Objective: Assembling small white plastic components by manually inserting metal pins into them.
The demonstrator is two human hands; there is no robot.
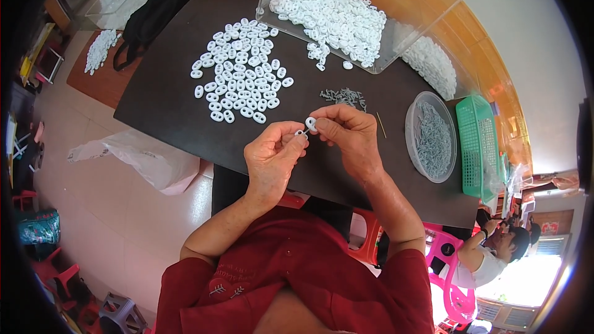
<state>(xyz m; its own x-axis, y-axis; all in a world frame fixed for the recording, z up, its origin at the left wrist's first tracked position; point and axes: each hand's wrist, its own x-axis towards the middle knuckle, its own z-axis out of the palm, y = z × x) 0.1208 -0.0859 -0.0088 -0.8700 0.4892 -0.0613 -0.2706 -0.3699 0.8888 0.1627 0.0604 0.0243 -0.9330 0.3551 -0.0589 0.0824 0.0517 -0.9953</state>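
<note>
My left hand (270,162) is closed, pinching a small white oval plastic piece (300,133) with holes in it. Close beside it, my right hand (351,139) grips a second white two-holed piece (311,124) between thumb and forefinger. A thin dark bit shows between the two pieces; I cannot make out what it is. Beyond my left hand, many similar white pieces (241,77) lie spread on the dark table (167,111). A small heap of grey pin-like parts (344,96) lies just beyond my right hand.
A clear bin (396,49) of white pieces stands at the back. To the right are a round tub (440,180) of grey parts, a thin stick (380,125) and a green basket (471,148). A plastic bag (145,159) hangs at the left edge; another person (495,250) sits at right.
</note>
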